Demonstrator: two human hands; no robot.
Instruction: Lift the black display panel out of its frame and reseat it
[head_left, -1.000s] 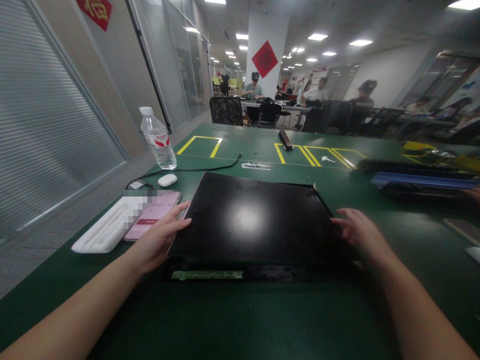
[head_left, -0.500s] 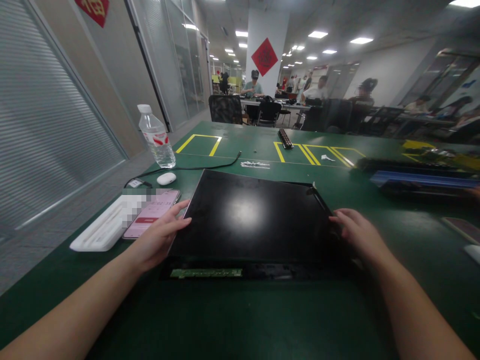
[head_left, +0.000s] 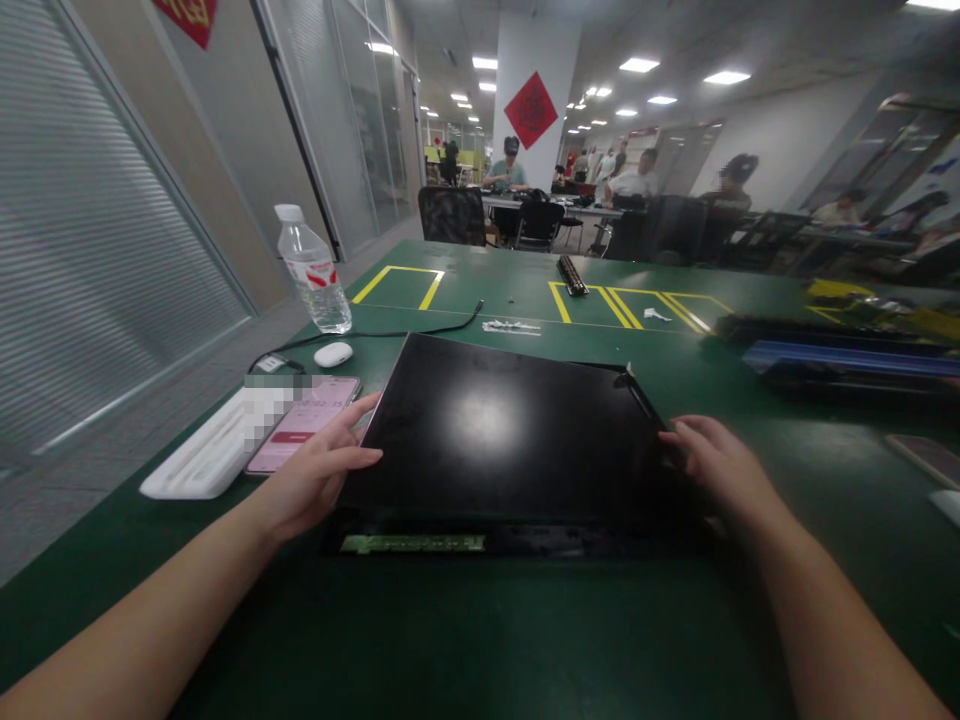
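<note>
Viewing from the head camera, item one: a black panel (head_left: 517, 440), lying between the two hands on the green table (head_left: 487, 640), its long axis running left to right across the wearer's front. Neither hand was clearly nearer; each stood at a short side. The left hand (head_left: 307, 485) gripped the left edge, thumb on the upper face, other fingers beyond the rim. The right hand (head_left: 709, 455) had curled fingers at the right edge; whether they pinched the panel or the base (head_left: 570, 543) could not be told.

Materials: panel flat, thin-edged, semi-gloss, with one blurred white reflection; it sat askew over the dark base, whose near strip showed a narrow green circuit board (head_left: 412, 543). Table smooth, dull-sheened, marked with yellow tape (head_left: 625, 309).

Left side: phone (head_left: 319, 425), glassy, pink-lit; white case (head_left: 195, 460), rounded, long; white oval object (head_left: 333, 354), smooth; black cable (head_left: 405, 333), thin; bottle (head_left: 315, 275), clear ribbed plastic. Far side: dark ridged bar (head_left: 572, 275).
</note>
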